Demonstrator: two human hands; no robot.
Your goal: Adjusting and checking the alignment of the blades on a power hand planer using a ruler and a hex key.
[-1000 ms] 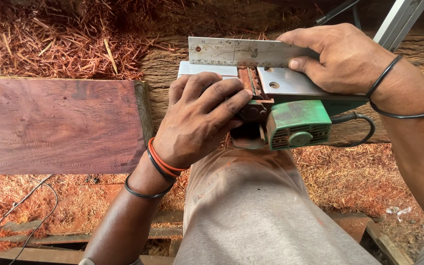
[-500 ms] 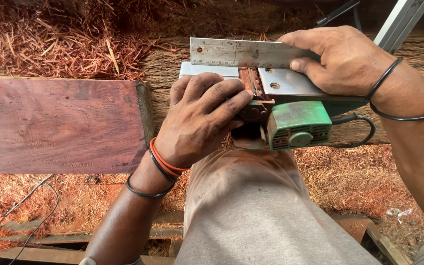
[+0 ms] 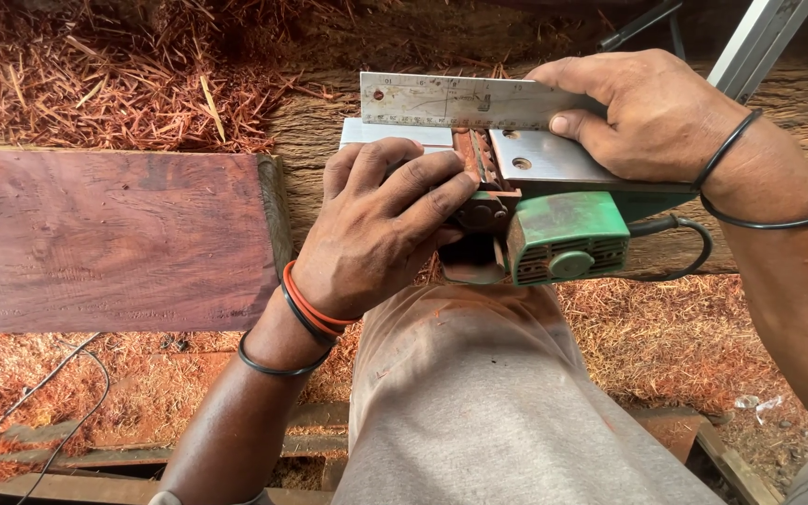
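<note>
Head view, planer: we see a green electric planer (image 3: 568, 234) lying upturned on the knee (image 3: 479, 374), its metal sole (image 3: 554, 159) facing up and the cutter slot (image 3: 477, 159) exposed.
Head view, left hand: our left hand (image 3: 381, 229) rests over the front of the sole beside the slot, fingers (image 3: 423, 182) curled down on the planer body, holding it steady.
Head view, right hand: our right hand (image 3: 652, 112) pinches a steel ruler (image 3: 451, 101) on edge across the sole, thumb and fingers closed on it.
Head view, surroundings: a reddish plank (image 3: 109, 238) lies to the left, with shavings (image 3: 95, 65) all about; the cord (image 3: 680, 252) loops at the right.
Risk: we judge the left fingertips sit very near the blades, so a slip could cut them; the knee is an unsteady rest, and the ruler could skid off.
</note>
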